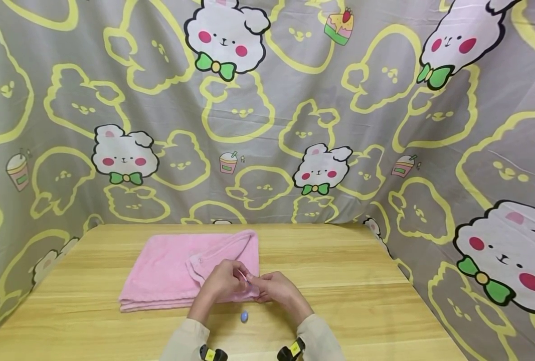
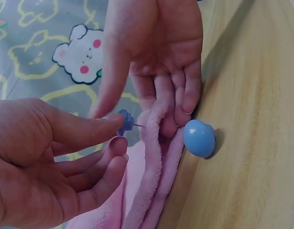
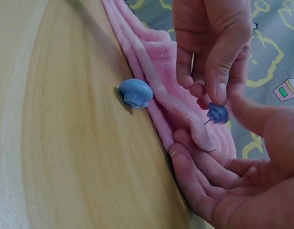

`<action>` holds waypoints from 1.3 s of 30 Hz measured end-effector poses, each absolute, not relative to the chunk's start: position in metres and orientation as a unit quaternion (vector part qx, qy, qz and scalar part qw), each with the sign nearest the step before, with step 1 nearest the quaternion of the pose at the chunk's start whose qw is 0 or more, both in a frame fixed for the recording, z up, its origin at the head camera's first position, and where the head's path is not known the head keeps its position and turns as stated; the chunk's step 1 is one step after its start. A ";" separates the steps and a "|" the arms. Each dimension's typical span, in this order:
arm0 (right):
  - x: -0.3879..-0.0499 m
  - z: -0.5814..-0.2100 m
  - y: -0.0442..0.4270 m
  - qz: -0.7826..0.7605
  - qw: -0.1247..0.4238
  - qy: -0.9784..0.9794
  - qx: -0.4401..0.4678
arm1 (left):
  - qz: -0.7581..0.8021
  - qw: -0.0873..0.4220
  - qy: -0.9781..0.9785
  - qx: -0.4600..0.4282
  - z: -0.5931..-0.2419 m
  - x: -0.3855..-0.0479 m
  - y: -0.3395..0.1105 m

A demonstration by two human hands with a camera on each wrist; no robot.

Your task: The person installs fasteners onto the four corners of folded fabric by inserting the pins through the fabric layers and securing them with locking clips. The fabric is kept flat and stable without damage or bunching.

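Observation:
A folded pink plush blanket [image 1: 168, 265] lies on the table, one corner turned back over it. My left hand [image 1: 226, 277] pinches a small blue pin [image 2: 125, 122] by its flower-like base between thumb and fingers. Its thin needle points at the blanket's raised edge [image 3: 192, 125], with the tip at or just by the fabric. My right hand [image 1: 278, 288] holds that edge with its fingers curled under and round it, and its thumb reaches up beside the pin. A rounded blue cap [image 3: 136, 93] sits on the wood by the blanket's front edge.
The wooden table [image 1: 339, 281] stretches out on both sides of the blanket. A grey curtain [image 1: 258, 110] with cartoon rabbits hangs behind and at both sides. Each sleeve has a dark wrist strap [image 1: 291, 349] near the table's front.

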State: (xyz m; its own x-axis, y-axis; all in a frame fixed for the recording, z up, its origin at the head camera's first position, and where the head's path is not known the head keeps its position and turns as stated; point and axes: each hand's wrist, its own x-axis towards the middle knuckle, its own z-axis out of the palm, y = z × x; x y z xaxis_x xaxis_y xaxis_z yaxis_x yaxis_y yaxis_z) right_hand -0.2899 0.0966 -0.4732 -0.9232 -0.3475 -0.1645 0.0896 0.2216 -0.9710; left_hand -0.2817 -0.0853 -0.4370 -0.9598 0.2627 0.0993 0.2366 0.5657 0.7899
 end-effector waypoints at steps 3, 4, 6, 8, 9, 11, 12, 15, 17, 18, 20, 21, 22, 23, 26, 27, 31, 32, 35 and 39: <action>-0.290 -0.474 0.097 -0.625 0.180 0.755 -0.089 | 0.447 0.023 0.883 0.138 -0.439 -0.281 -0.084; -0.290 -0.474 0.097 -0.627 0.180 0.753 -0.089 | 0.449 0.026 0.883 0.136 -0.439 -0.281 -0.083; -0.290 -0.474 0.097 -0.629 0.179 0.751 -0.089 | 0.451 0.030 0.882 0.135 -0.440 -0.281 -0.082; -0.290 -0.474 0.097 -0.630 0.179 0.750 -0.089 | 0.450 0.031 0.882 0.134 -0.440 -0.281 -0.082; -0.290 -0.474 0.097 -0.631 0.179 0.750 -0.089 | 0.450 0.031 0.883 0.133 -0.441 -0.281 -0.082; -0.291 -0.475 0.097 -0.631 0.179 0.749 -0.089 | 0.449 0.031 0.883 0.132 -0.441 -0.282 -0.082; -0.291 -0.475 0.097 -0.631 0.179 0.749 -0.089 | 0.448 0.032 0.883 0.132 -0.442 -0.282 -0.082; -0.290 -0.474 0.097 -0.630 0.178 0.751 -0.088 | 0.447 0.036 0.884 0.131 -0.442 -0.283 -0.083; -0.290 -0.474 0.097 -0.629 0.178 0.752 -0.087 | 0.446 0.041 0.885 0.127 -0.442 -0.283 -0.083; -0.290 -0.473 0.097 -0.628 0.179 0.752 -0.087 | 0.445 0.044 0.886 0.125 -0.442 -0.283 -0.083; -0.290 -0.473 0.097 -0.627 0.181 0.753 -0.086 | 0.442 0.051 0.887 0.120 -0.442 -0.282 -0.083; -0.290 -0.473 0.097 -0.626 0.181 0.753 -0.086 | 0.438 0.056 0.889 0.119 -0.441 -0.282 -0.083; -0.290 -0.473 0.098 -0.626 0.182 0.754 -0.086 | 0.432 0.061 0.892 0.119 -0.441 -0.281 -0.083; -0.290 -0.473 0.098 -0.626 0.182 0.753 -0.086 | 0.424 0.067 0.895 0.119 -0.440 -0.281 -0.083; -0.291 -0.473 0.097 -0.628 0.182 0.751 -0.091 | 0.400 0.086 0.904 0.122 -0.439 -0.278 -0.083; -0.291 -0.474 0.097 -0.629 0.182 0.750 -0.092 | 0.392 0.092 0.907 0.122 -0.439 -0.277 -0.082; -0.291 -0.474 0.097 -0.632 0.179 0.748 -0.093 | 0.370 0.100 0.916 0.118 -0.440 -0.275 -0.081; -0.291 -0.474 0.097 -0.632 0.179 0.748 -0.093 | 0.365 0.098 0.919 0.115 -0.440 -0.274 -0.080; -0.291 -0.475 0.096 -0.630 0.177 0.750 -0.093 | 0.360 0.086 0.923 0.109 -0.442 -0.274 -0.080; -0.291 -0.475 0.096 -0.626 0.175 0.754 -0.092 | 0.366 0.073 0.922 0.108 -0.442 -0.273 -0.082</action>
State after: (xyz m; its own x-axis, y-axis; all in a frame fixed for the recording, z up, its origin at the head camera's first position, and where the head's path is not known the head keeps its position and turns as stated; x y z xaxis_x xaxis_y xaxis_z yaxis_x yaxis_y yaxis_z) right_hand -0.2907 0.0956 -0.4754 -0.9218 -0.3577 -0.1494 0.0808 0.1997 -0.9765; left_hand -0.2733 -0.0817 -0.4424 -0.9661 0.2520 -0.0557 0.1453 0.7094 0.6897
